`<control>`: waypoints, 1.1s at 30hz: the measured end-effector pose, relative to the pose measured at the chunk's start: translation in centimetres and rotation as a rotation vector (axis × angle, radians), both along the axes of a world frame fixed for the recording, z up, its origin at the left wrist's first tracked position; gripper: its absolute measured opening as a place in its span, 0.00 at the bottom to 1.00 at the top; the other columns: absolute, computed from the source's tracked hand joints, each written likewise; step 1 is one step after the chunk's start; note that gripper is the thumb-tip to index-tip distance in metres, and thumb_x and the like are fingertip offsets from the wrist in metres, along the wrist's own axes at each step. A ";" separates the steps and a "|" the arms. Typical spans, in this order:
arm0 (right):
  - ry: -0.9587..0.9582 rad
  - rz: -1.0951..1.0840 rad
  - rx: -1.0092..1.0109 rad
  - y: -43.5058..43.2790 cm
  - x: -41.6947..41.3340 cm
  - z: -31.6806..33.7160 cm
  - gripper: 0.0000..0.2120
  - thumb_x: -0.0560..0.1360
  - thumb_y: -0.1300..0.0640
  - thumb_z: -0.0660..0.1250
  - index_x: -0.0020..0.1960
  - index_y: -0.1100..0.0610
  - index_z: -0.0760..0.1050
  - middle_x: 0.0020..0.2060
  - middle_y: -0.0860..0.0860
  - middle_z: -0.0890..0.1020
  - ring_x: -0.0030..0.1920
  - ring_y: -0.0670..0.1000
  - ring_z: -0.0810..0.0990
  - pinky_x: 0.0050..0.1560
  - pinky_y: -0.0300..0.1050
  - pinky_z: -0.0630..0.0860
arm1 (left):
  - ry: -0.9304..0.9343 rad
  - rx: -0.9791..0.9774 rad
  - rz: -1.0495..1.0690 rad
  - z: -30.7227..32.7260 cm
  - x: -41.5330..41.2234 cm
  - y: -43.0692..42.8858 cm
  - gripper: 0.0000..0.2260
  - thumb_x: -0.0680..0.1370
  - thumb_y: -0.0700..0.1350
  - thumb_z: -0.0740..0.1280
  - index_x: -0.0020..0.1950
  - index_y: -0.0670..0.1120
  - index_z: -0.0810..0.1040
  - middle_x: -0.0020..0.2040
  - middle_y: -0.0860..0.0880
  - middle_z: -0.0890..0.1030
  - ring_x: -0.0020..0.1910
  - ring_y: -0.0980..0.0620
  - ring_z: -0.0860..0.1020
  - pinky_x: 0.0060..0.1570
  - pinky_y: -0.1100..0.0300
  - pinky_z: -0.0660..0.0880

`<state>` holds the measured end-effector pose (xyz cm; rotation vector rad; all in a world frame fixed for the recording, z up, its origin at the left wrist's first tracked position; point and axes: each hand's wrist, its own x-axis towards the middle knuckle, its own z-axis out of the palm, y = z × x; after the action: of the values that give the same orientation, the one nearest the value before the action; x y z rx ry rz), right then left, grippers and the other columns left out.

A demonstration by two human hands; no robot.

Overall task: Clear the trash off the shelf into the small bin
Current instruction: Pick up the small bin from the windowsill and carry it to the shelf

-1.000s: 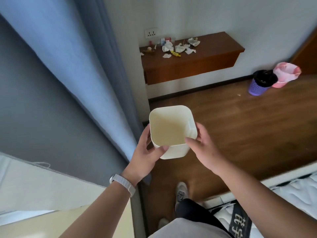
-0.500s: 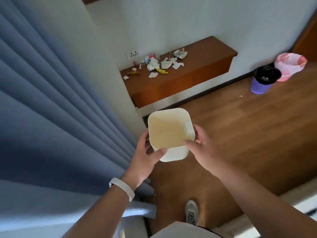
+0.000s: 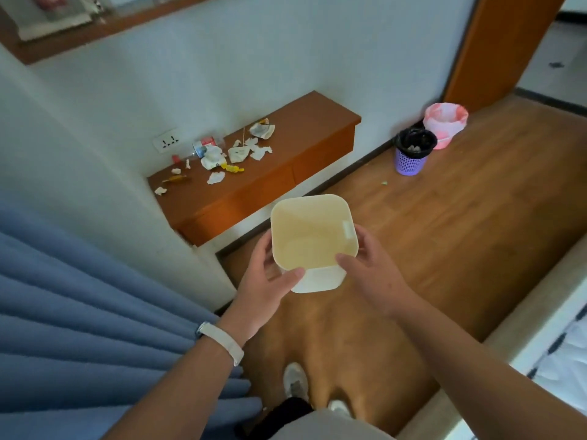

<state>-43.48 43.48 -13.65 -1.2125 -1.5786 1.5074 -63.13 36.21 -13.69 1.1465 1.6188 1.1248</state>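
A small cream-white square bin (image 3: 309, 236) is held in front of me, its inside bare. My left hand (image 3: 265, 281) grips its left side with the thumb on the near rim. My right hand (image 3: 371, 271) grips the right side. Beyond the bin, a brown wall-mounted shelf (image 3: 305, 134) carries scattered trash on its left half: crumpled white tissues (image 3: 216, 158), a yellow wrapper (image 3: 233, 168), a crushed can (image 3: 201, 147) and a crumpled paper cup (image 3: 262, 128).
A blue curtain (image 3: 79, 312) hangs at my left beside a white wall corner. A purple basket with a black liner (image 3: 413, 150) and a pink-lined bin (image 3: 444, 122) stand on the wood floor by the wall. A bed edge (image 3: 540, 328) runs along the right.
The view has swung right and nearer the shelf, which now looks larger. Both hands keep the same hold on the bin.
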 end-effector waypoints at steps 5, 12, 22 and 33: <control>-0.082 -0.062 0.003 3.2 -0.4 -0.7 0.25 0.75 0.50 0.68 0.70 0.43 0.66 0.59 0.36 0.77 0.59 0.38 0.76 0.63 0.49 0.75 | -0.035 0.000 -0.087 -1.7 -1.3 4.4 0.35 0.71 0.54 0.76 0.72 0.66 0.61 0.66 0.59 0.74 0.65 0.59 0.73 0.53 0.63 0.78; -0.115 -0.169 -0.013 9.5 -3.2 -0.3 0.31 0.67 0.42 0.66 0.69 0.40 0.66 0.59 0.39 0.79 0.59 0.41 0.77 0.63 0.51 0.75 | -0.112 0.016 -0.203 -2.8 -4.7 13.0 0.36 0.71 0.58 0.76 0.73 0.67 0.61 0.68 0.58 0.73 0.67 0.52 0.73 0.59 0.48 0.78; -0.139 -0.222 0.035 20.3 -10.7 0.8 0.27 0.70 0.46 0.67 0.68 0.39 0.67 0.59 0.40 0.78 0.58 0.43 0.77 0.59 0.48 0.76 | -0.186 0.065 -0.271 -2.3 -12.1 25.1 0.34 0.73 0.55 0.75 0.74 0.64 0.61 0.66 0.61 0.74 0.66 0.58 0.73 0.60 0.56 0.77; -0.148 -0.263 0.035 27.7 -11.4 -0.2 0.25 0.74 0.52 0.68 0.69 0.42 0.67 0.57 0.40 0.79 0.57 0.42 0.78 0.55 0.43 0.75 | -0.182 0.048 -0.296 -3.3 -13.2 32.9 0.35 0.75 0.52 0.74 0.76 0.61 0.59 0.67 0.61 0.74 0.67 0.59 0.72 0.62 0.53 0.76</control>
<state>-54.86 71.19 -13.89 -1.4766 -1.4645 1.2423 -76.31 69.10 -16.99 1.2306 1.2430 1.0449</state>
